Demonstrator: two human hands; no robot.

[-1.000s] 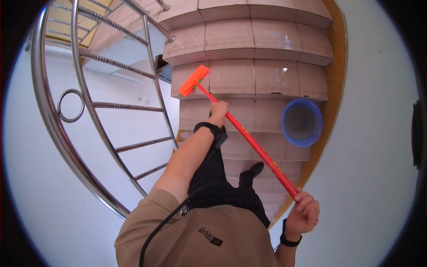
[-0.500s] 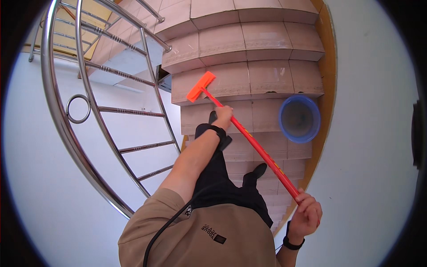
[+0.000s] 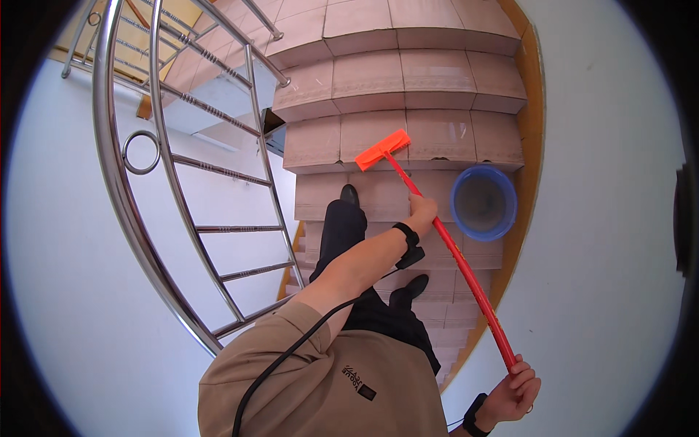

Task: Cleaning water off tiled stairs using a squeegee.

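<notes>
A long-handled scrub brush (image 3: 477, 291) with a red pole and an orange head (image 3: 383, 150) slants across the stairs. My left hand (image 3: 422, 211) is closed round the pole a little below the head. Near the pole's lower end, my right hand (image 3: 515, 393) grips it with bent fingers. The orange head is over a pinkish tiled step (image 3: 444, 135); whether it touches the tile I cannot tell. To the right of my left hand stands a round blue bucket (image 3: 457, 193) with greyish liquid inside.
A curved steel railing (image 3: 109, 146) runs along the left side. A white wall (image 3: 604, 218) with an ochre skirting (image 3: 534, 109) bounds the right. My black shoes (image 3: 349, 194) are on different steps, and more steps go up beyond the brush.
The brush head has moved right across the step, from near the railing toward the bucket. My left hand moved right with the pole, and my right hand went slightly right and lower.
</notes>
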